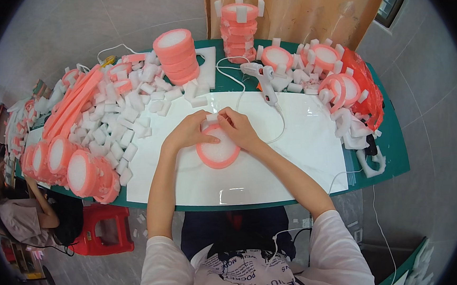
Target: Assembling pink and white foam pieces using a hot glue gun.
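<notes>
Both hands meet over a round white foam disc with a pink foam rim [218,154] that lies flat on the white glossy board [303,153] in the middle of the green table [396,146]. The left hand [189,132] rests on the disc's far left edge, fingers curled over the rim. The right hand [240,129] lies on its far right edge, and the fingertips of both pinch a small white foam block [212,118] at the rim's far side.

Just beyond the hands, to the right, a white hot glue gun [262,76] lies on the board, its white cord [234,70] looping on the table. Far of the hands stands a stack of pink-rimmed discs [176,56], and a taller stack with white blocks on its rim [240,30] stands further right. To the left spreads a heap of loose white foam blocks [113,126], with a row of finished discs on edge [66,164] at the near left corner. More block-studded discs [335,82] crowd the far right. A red plastic stool [102,231] stands on the floor near left, beside another seated person [16,210].
</notes>
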Tool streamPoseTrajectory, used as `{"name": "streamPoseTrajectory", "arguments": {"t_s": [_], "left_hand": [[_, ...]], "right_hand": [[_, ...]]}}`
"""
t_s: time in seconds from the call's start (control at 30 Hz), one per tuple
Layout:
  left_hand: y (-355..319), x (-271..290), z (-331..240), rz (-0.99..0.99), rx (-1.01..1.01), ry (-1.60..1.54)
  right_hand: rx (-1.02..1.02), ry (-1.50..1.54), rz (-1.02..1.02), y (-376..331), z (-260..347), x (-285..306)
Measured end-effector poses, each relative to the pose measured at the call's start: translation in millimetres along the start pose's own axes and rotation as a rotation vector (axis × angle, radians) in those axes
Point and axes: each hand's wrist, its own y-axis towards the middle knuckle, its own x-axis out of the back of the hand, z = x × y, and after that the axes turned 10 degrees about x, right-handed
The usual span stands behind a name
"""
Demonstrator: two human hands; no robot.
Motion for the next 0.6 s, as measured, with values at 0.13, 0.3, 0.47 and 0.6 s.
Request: {"name": "streamPoseTrajectory", "arguments": {"t_s": [0.13,0.3,0.47,0.6], "left_hand": [[-0.6,-0.2,0.3,-0.007,-0.016,-0.001],[-0.4,-0.3,-0.4,-0.012,-0.021,-0.003],[-1.1,0.4,-0.5,-0.008,-0.014,0.000],[-1.6,0.4,-2.5,-0.013,-0.019,-0.005]], "right_hand": [[0.006,0.002,-0.005,0.1,-1.6,-1.3],[0.007,0.002,-0.001,0.1,-2.5,-1.1],[0.013,-0.006,-0.002,-0.3,-2.7,-1.6],[0.009,-0.005,0.002,-0.2,-1.4,-0.3]]}}
